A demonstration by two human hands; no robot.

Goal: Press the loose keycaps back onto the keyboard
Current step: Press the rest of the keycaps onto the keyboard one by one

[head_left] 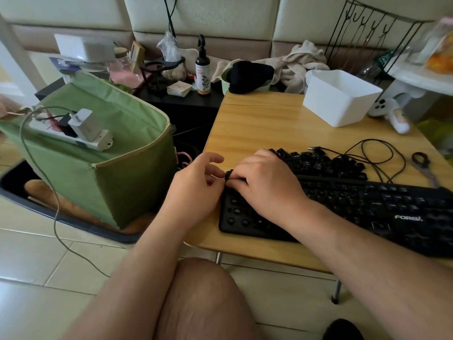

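Pinching one keycap (229, 174) between both hands (196, 180) at the keyboard's (367, 204) left end, lying left-right.

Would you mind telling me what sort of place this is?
Most likely a lived-in room at home, not a workshop: a low wooden table on a tiled floor, a padded wall behind, and household clutter such as a spray bottle and crumpled cloth.

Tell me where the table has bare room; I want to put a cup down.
Bare wood on the wooden table lies between the white plastic bin, the pile of loose black keycaps and the table's left edge. It is crowded around the black keyboard, black cable and scissors.
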